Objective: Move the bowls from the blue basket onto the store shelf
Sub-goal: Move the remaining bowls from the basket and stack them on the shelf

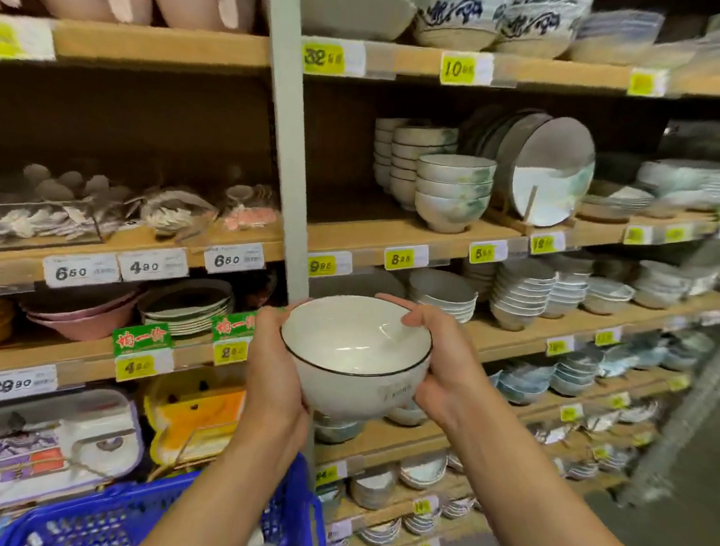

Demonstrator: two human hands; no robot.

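The wooden store shelf (pixel 362 229) carries stacked bowls (pixel 452 189), with plates (pixel 552 172) standing on edge just beside.

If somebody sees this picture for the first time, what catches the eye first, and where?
The white bowl with a dark rim, held at the centre between the left hand and the right hand. Behind it stand wooden shelves crowded with stacked dishes and yellow price tags. The blue basket shows at the bottom left.

Bare shelf board (pixel 344 228) free between grey upright post (pixel 283 144) and stacked green-washed bowls (pixel 452 191); upright plates (pixel 552 172) block the right, upper shelf edge (pixel 416 62) limits headroom
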